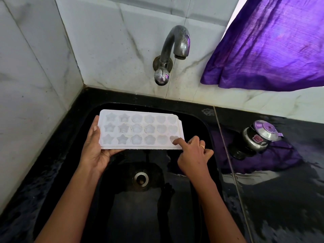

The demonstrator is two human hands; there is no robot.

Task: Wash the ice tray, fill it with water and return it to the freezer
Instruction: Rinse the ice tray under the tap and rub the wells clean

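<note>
left hand (94, 149) grips ice tray (140, 129)

4 fingers of the left hand (94, 151) hide under the white plastic ice tray (140, 129); the shiny purple curtain (271, 46) is cut by the right edge.

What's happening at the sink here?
A person is holding a white ice tray over a black sink. The left hand grips the tray's left end, and the right hand pokes its index finger into the heart-shaped mould at the near right corner. The tray has star, flower and heart moulds. No water can be seen coming from the tap above. A small pressure cooker sits on the counter to the right.
</note>
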